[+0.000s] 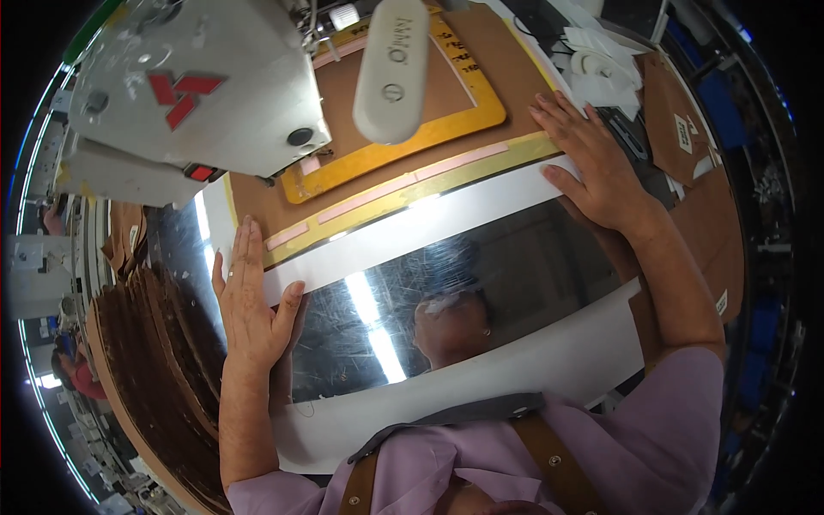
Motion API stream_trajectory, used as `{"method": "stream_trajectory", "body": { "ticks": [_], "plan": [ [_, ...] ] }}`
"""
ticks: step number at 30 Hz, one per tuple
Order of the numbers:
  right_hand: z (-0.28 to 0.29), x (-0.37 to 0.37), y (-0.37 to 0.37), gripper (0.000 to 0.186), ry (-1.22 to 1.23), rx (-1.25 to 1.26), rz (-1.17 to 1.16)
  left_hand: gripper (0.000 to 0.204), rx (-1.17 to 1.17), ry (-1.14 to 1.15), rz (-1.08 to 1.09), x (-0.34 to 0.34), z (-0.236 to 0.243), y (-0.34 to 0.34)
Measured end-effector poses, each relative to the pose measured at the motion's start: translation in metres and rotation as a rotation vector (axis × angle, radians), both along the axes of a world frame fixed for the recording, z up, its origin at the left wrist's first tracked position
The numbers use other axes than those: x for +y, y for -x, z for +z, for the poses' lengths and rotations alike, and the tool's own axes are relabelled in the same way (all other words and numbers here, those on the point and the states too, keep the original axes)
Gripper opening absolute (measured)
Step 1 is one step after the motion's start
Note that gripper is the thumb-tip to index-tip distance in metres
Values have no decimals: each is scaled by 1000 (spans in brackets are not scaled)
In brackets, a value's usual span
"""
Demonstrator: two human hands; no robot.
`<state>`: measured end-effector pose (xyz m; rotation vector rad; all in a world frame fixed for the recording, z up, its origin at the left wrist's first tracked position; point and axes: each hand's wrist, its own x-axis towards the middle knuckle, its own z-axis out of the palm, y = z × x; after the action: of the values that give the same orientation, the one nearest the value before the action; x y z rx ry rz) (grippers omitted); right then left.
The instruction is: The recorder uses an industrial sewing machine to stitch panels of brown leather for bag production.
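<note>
Both hands are spread flat here and well apart, fingers straight and not closed around anything. The left hand (251,313) is at the left end of a brown sheet (468,34), with its thumb out over the shiny metal tabletop (515,275). The right hand (596,176) is at the sheet's other end, fingers pointing up along the edge and thumb over a white strip (343,263). So the brown sheet is basically between the hands, on the far side of the metal. Along its near edge there's a yellowish band (534,148) with narrow pink strips (369,201) on it, then the white strip just below that. A bright yellow frame (386,161) with rounded corners lies on top of the sheet, under a big pale machine head (232,94) and a long, round-ended off-white cover (390,86). Off to the left is a thick pile of dark brown pieces (159,343), edges toward the camera. On the right, past the hand, there's a dark slim tool (625,133), some crumpled white material (601,69) and more brown panels (712,227). The tabletop's pretty scratched up and reflects an overhead light.
</note>
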<state>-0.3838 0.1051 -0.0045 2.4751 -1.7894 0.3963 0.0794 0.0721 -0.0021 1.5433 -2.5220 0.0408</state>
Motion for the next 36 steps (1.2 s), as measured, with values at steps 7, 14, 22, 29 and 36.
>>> {"method": "stream_trajectory", "body": {
  "ticks": [7,14,22,29,36],
  "plan": [
    [5,15,11,56,-26,110,-73,87,21,-44,-40,1,-1,2],
    [1,11,10,58,7,137,-127,89,-29,-39,-60,3,-2,0],
    [0,8,6,63,39,83,-114,84,-15,-17,-26,4,0,-1],
    [1,10,11,62,-6,21,-67,85,116,15,-45,1,-1,2],
    [4,14,13,57,62,45,-136,80,64,-26,-64,-1,8,8]
  ]
}}
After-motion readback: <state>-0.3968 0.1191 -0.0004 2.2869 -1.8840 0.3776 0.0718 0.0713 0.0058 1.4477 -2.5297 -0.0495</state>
